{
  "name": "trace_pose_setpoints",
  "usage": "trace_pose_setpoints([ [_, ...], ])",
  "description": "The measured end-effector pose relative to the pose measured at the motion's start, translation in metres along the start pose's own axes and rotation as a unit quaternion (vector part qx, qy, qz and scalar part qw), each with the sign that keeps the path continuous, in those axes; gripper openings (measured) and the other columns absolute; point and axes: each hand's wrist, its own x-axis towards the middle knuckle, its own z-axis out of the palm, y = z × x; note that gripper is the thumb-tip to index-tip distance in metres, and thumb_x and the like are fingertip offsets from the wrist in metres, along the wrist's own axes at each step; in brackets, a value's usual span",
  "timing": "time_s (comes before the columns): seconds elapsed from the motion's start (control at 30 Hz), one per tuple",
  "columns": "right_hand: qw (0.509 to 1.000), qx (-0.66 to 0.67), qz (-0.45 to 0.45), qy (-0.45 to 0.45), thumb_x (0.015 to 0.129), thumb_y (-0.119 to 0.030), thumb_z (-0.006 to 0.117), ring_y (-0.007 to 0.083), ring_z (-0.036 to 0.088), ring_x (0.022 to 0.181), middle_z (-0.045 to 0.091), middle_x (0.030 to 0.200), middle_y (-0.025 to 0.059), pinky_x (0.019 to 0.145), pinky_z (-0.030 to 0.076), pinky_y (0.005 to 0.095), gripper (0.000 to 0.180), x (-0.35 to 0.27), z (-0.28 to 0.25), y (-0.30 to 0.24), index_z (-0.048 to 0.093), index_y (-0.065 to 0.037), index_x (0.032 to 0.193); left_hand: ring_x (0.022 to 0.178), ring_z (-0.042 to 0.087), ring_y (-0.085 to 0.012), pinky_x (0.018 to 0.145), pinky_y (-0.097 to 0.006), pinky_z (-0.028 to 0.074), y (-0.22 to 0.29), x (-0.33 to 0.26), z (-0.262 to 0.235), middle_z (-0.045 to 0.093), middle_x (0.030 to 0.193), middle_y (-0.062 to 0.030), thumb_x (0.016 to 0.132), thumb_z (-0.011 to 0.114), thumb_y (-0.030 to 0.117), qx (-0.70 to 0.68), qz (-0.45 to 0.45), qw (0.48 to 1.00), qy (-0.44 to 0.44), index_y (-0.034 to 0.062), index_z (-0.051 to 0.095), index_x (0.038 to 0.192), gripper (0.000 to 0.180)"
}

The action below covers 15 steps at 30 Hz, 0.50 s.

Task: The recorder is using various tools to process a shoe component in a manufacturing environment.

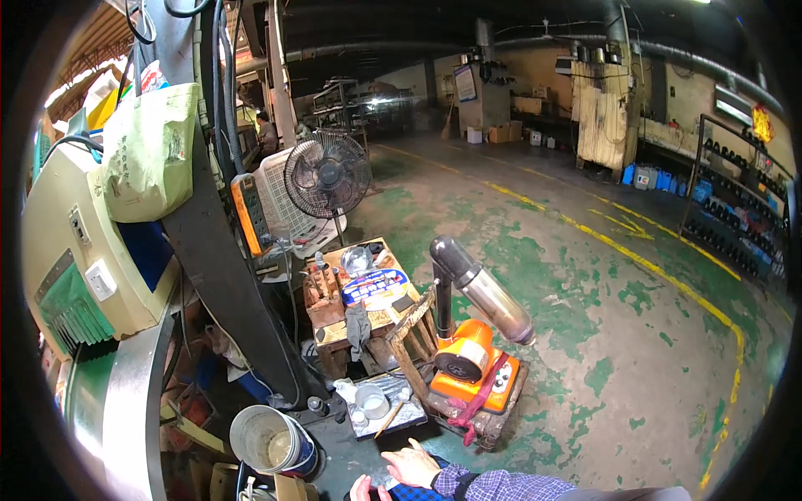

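Floor: grey with worn green paint (576, 334) and yellow lines; spans the centre and right.
Column: dark steel post (242, 309), leaning in the wide view; a pale green bag (154, 163) hangs at its upper left side.
Machine: beige housing (63, 200) at the left edge, with a green slatted curtain over its opening.
Orange unit: orange base (499, 395) on a small support right of the bench, bound with a dark pink strap; a metal cylinder (489, 298) with a dark upper end is mounted above it at a slant.
Bench: wooden, worn (380, 319); carries a blue-and-white packet (376, 288) and a grey cloth item (357, 327) draped over the near edge.
Fan: black, round guard (327, 174), behind the bench.
Bucket: white inside (249, 426), left of the low stand.
Low stand: silvery top (411, 411), just beyond the hands; bears a translucent tub (370, 407) and a thin brown stick (387, 425) at the near edge.
Right hand: (409, 464) open, fingers extended, above blue checked cloth (418, 493); nearest to the stick.
Left hand: (361, 489) cut by the lower edge; grip cannot be determined.
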Motion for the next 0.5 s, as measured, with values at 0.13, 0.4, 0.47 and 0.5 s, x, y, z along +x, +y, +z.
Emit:
trace_pose_setpoints([
  [0.13, 1.0, 0.01, 0.004, -0.021, 0.08, -0.024, 0.053, 0.0265, 0.058, 0.092, 0.062, 0.095, 0.0114, 0.095, 0.031, 0.053, 0.038, 0.004, 0.01, 0.008, 0.053, -0.008, 0.114, 0.096, 0.055, -0.0317, 0.085, -0.036, 0.043, -0.002, -0.002, 0.003, 0.058, 0.103, -0.0175, 0.077, 0.06, 0.006, -0.028, -0.024, 0.999, 0.003, -0.0008, 0.058, 0.103, 0.026],
  [0.4, 0.993, 0.108, 0.012, 0.05, 0.072, -0.021, 0.053, 0.033, 0.061, 0.075, 0.062, 0.082, 0.0158, 0.063, 0.049, 0.0418, 0.021, 0.049, 0.03, 0.044, 0.062, -0.007, 0.085, 0.096, 0.052, -0.0277, 0.081, -0.034, 0.043, -0.029, -0.002, 0.014, 0.051, 0.11, -0.0168, 0.078, 0.058, 0.015, -0.007, 0.018, 1.0, -0.021, 0.0014, 0.051, 0.113, 0.038],
  [0.47, 0.975, 0.174, 0.121, 0.06, 0.073, -0.022, 0.051, 0.0332, 0.061, 0.073, 0.061, 0.074, 0.0188, 0.064, 0.049, 0.0425, 0.02, 0.074, 0.021, 0.056, 0.062, -0.005, 0.076, 0.088, 0.055, -0.0264, 0.074, -0.032, 0.046, -0.025, 0.003, 0.016, 0.054, 0.104, -0.0164, 0.076, 0.058, 0.006, 0.01, 0.049, 0.999, -0.002, -0.0008, 0.052, 0.109, 0.034],
  [0.5, 0.963, 0.206, 0.113, 0.135, 0.074, -0.021, 0.052, 0.031, 0.062, 0.069, 0.062, 0.074, 0.0181, 0.064, 0.049, 0.0403, 0.02, 0.083, 0.021, 0.066, 0.063, -0.005, 0.078, 0.087, 0.055, -0.0259, 0.073, -0.032, 0.046, -0.022, 0.003, 0.016, 0.054, 0.103, -0.0161, 0.076, 0.058, 0.005, 0.002, 0.043, 0.999, -0.001, -0.0007, 0.052, 0.109, 0.034],
])
